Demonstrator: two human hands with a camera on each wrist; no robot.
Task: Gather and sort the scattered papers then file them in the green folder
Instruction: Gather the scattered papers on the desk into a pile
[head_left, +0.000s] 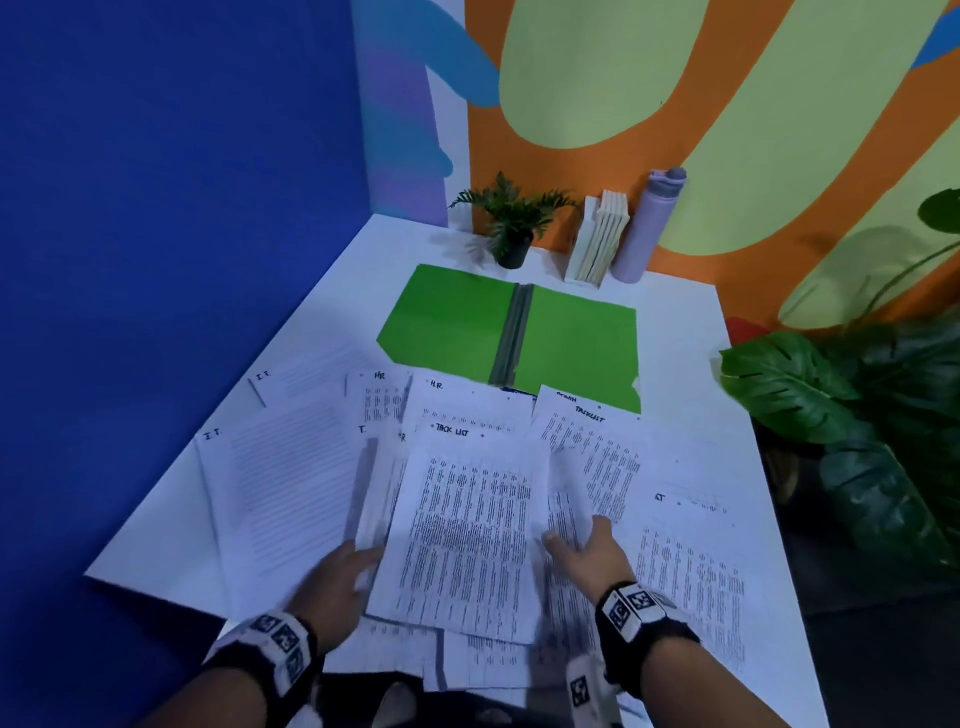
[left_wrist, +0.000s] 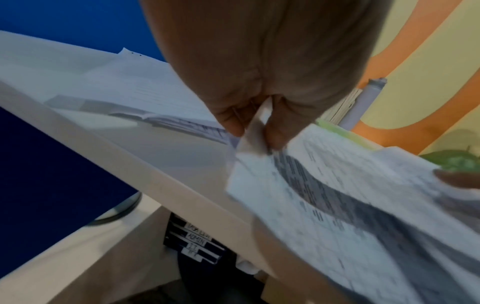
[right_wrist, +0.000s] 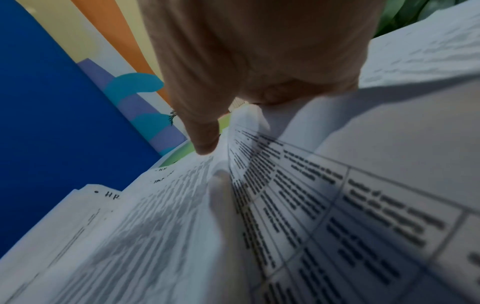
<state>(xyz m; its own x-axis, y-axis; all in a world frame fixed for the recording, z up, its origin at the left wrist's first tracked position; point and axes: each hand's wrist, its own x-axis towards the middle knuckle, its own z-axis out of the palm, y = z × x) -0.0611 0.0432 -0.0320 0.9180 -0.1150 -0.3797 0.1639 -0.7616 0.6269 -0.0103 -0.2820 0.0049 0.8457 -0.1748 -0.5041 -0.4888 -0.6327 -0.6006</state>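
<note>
The green folder (head_left: 452, 322) lies open and flat at the back of the white table (head_left: 691, 322). Printed papers (head_left: 280, 483) headed I.T., H.R. and TASK LIST are spread in front of it, overlapping. A TASK LIST sheet (head_left: 467, 530) is raised off the pile between both hands. My left hand (head_left: 358, 564) pinches its left edge, thumb and fingers (left_wrist: 228, 121) closed on the paper (left_wrist: 337, 195). My right hand (head_left: 576, 540) holds the right side, thumb (right_wrist: 205, 142) on top of the sheet (right_wrist: 298, 185) and a finger showing through from beneath.
A small potted plant (head_left: 511, 228), a row of books (head_left: 597, 239) and a lilac bottle (head_left: 644, 228) stand along the back wall. A large leafy plant (head_left: 857, 415) crowds the table's right edge. Labelled dividers (left_wrist: 197, 242) sit below the near table edge.
</note>
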